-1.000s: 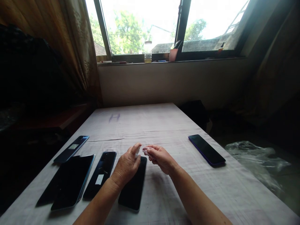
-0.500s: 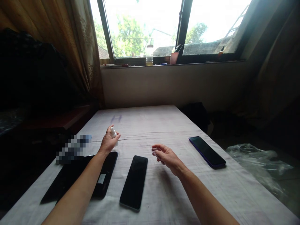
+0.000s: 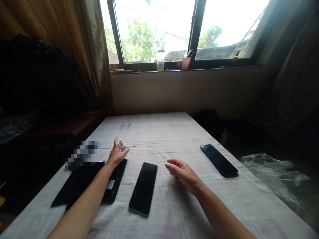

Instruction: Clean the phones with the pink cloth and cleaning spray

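Left hand (image 3: 117, 154) around a bottle (image 3: 122, 144); right hand (image 3: 180, 172) curled above the worktop (image 3: 159, 129). A phone (image 3: 144, 189) lies between the forearms (image 3: 82, 202).

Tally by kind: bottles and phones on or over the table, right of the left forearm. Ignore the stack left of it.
White bottle: 1
Phones: 3 (stickered phone, middle phone, purple-edged phone)
Total: 4

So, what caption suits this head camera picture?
Left hand at a white bottle, right hand above the table, dark phone between the forearms.
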Motion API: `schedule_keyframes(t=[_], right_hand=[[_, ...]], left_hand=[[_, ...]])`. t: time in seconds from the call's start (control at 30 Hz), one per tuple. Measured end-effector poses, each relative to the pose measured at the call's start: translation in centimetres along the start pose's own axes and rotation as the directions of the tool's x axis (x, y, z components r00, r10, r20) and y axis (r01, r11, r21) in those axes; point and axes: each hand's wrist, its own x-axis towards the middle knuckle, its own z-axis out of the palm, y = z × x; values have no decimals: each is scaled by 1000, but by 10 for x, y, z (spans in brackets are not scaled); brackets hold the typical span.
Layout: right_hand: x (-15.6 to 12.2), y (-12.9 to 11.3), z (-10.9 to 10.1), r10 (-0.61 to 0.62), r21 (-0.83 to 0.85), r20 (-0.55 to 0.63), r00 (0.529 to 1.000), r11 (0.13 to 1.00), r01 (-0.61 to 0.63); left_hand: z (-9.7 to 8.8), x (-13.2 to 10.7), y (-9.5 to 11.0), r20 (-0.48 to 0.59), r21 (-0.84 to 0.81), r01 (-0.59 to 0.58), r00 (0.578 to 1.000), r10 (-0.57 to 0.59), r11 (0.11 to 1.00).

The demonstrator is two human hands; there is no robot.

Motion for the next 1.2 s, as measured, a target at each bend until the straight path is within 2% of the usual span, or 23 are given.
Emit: schedule_keyframes(t=[0.07,0.13,0.2,0.3,0.37,0.43,0.53,0.63,0.8,0.97,1.1,1.2], right_hand=[[-1,4,1,-47,-39,30,998,998,48],[1,9,2,-100,-97,56,993,990,105],[6,16,4,-163,-169,66,984,970,172],[15,26,11,-283,-302,76,956,907,292],[21,30,16,-363,-405,97,927,836,370],[26,31,22,-429,-508,138,892,743,436],[29,31,27,-488,-631,224,844,587,507],[26,33,27,-515,-702,310,799,443,558],[10,40,18,-536,-738,416,735,274,617],[3,42,12,-542,-743,467,698,186,642],[12,39,10,-564,-776,428,707,172,607],[8,41,11,-573,-771,432,696,165,615]], left_hand=[[-7,-18,7,-33,47,-26,999,28,999],[-12,-50,14,-19,79,-85,996,87,993],[-12,-92,19,78,91,-158,985,151,983],[-5,-154,17,241,100,-215,952,186,971],[2,-183,11,331,182,-293,917,223,939],[7,-198,3,382,275,-387,884,269,880],[13,-201,-4,399,349,-464,860,319,814],[15,-200,-5,399,363,-501,846,355,785],[17,-204,-3,403,335,-538,824,399,773],[19,-205,1,390,318,-545,821,418,776],[21,-203,3,400,304,-538,821,407,786],[19,-200,5,433,291,-536,812,390,793]])
